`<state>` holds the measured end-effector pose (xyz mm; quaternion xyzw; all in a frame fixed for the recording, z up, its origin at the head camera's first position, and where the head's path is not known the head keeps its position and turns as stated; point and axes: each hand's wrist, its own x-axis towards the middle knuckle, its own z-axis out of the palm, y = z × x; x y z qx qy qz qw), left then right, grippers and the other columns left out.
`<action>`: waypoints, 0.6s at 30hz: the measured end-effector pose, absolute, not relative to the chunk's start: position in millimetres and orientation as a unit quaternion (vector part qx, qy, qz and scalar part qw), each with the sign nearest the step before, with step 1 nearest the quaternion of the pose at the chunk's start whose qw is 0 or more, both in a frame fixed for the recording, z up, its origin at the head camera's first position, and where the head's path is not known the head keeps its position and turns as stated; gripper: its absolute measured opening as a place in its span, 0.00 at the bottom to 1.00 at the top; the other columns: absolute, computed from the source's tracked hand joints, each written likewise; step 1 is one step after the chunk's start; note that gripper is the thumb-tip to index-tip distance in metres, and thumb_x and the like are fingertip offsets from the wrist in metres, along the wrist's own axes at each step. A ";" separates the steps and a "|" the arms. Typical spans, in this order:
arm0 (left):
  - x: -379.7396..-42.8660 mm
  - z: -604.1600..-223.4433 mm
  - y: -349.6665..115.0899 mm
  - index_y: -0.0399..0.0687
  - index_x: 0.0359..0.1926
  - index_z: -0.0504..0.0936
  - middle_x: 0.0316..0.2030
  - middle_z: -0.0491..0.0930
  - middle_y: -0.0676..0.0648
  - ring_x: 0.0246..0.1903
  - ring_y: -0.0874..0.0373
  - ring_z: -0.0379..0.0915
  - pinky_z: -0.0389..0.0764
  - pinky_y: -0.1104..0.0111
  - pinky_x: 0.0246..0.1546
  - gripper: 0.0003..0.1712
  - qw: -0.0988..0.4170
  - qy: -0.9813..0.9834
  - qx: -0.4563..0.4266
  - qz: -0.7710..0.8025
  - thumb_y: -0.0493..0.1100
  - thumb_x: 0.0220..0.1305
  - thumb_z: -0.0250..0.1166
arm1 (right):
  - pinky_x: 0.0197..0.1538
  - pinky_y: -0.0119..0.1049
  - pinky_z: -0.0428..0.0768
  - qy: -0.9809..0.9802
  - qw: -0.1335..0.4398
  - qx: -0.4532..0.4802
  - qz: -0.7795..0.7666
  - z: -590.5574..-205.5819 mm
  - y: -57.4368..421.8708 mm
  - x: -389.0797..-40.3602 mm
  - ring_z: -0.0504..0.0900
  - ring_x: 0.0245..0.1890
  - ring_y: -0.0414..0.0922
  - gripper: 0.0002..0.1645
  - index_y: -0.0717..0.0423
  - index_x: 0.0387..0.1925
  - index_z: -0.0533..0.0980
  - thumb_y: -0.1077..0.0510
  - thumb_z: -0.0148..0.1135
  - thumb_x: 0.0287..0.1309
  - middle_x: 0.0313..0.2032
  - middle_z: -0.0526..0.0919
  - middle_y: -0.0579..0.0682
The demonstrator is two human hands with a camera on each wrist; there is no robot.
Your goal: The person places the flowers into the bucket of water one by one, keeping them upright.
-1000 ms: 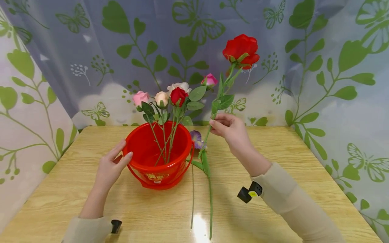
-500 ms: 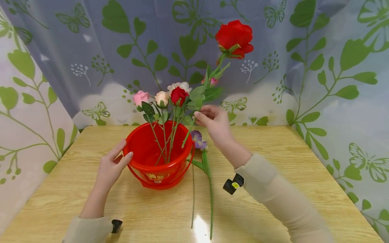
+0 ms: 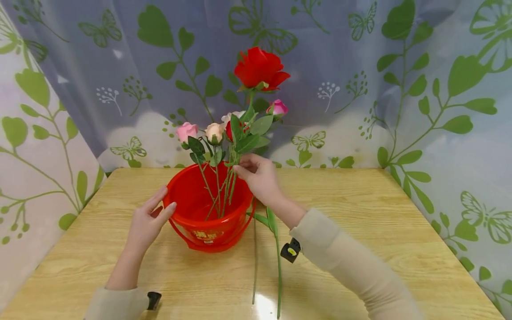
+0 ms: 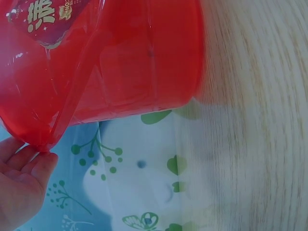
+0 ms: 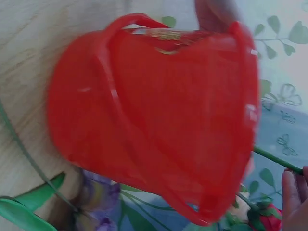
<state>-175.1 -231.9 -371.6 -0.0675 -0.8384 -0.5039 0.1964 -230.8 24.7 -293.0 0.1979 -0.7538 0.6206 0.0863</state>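
Note:
A red plastic bucket (image 3: 230, 231) with gold lettering stands on the table. My left hand (image 3: 146, 222) holds its left rim, thumb in front and fingers beside it; in the left wrist view the fingertips (image 4: 42, 161) meet the rim where the handle joins. My right hand (image 3: 260, 180) pinches the green stem of a large red flower (image 3: 260, 69), upright above the bucket with its lower stem inside. Around that stem stand a pink rose (image 3: 187, 131), a cream rose (image 3: 214, 132), a white flower (image 3: 231, 116) and a smaller red rose (image 3: 229, 131), partly hidden by leaves.
Right of the bucket, a thin stem (image 3: 254, 266) and a thicker green stem (image 3: 278, 271) lie on the wooden table (image 3: 340, 195). A purple flower (image 5: 98, 199) shows beside the bucket in the right wrist view. A magenta bud (image 3: 277, 108) rises behind. Patterned curtain (image 3: 340, 44) surrounds the table.
My right hand has carried the large red flower leftward, then lowered its stem end into the bucket among the other flowers. The left hand has stayed at the rim.

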 end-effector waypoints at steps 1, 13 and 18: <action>-175.1 -371.6 -231.9 0.31 0.58 0.65 0.58 0.64 0.39 0.57 0.46 0.59 0.69 0.71 0.45 0.30 0.197 -0.839 -0.067 -0.502 0.42 0.57 0.61 | 0.33 0.32 0.79 -0.765 0.087 0.201 0.606 -295.8 23.2 -230.8 0.79 0.30 0.46 0.07 0.65 0.33 0.76 0.65 0.60 0.52 0.30 0.78 0.54; -173.5 -371.3 -232.1 0.31 0.58 0.65 0.58 0.64 0.39 0.58 0.47 0.58 0.69 0.69 0.46 0.30 0.193 -0.839 -0.065 -0.504 0.42 0.57 0.61 | 0.30 0.27 0.77 -0.846 0.091 0.230 0.472 -318.1 7.5 -230.0 0.78 0.29 0.42 0.07 0.60 0.31 0.78 0.60 0.62 0.51 0.30 0.81 0.50; -174.4 -371.3 -232.0 0.31 0.58 0.65 0.58 0.64 0.39 0.58 0.47 0.58 0.69 0.67 0.46 0.30 0.193 -0.839 -0.067 -0.504 0.42 0.58 0.61 | 0.30 0.26 0.77 -0.867 0.072 0.227 0.437 -322.1 4.9 -231.1 0.79 0.30 0.41 0.06 0.59 0.32 0.78 0.60 0.63 0.50 0.30 0.81 0.49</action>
